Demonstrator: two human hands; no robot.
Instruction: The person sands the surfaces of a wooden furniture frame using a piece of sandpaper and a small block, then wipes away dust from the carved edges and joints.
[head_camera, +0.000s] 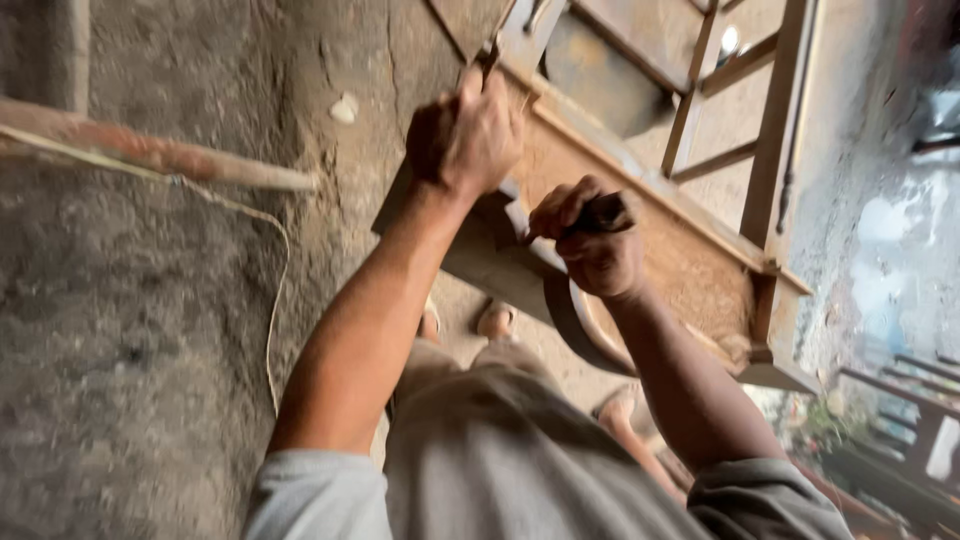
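**Two hands at work on a rusty frame**

The rusty brown metal frame of flat bars and rails (640, 215) lies across the middle of the view, running from 11 o'clock down to 4 o'clock over the rough grey concrete floor (130, 340). The left hand (465, 135) is closed in a fist on the frame's upper edge, gripping what looks like a slim dark tool, too blurred to name. At 4 o'clock from it, the right hand (592, 240) has its fingers wrapped tight round a dark stubby handle (605, 212) pressed to the frame's side rail. By the look of it, the step in hand is working a joint on the frame; any next stroke would call for a steady bracing grip. No containers show. A reddish pole (150, 150) and a thin pale cord (272, 290) lie at 9 o'clock.
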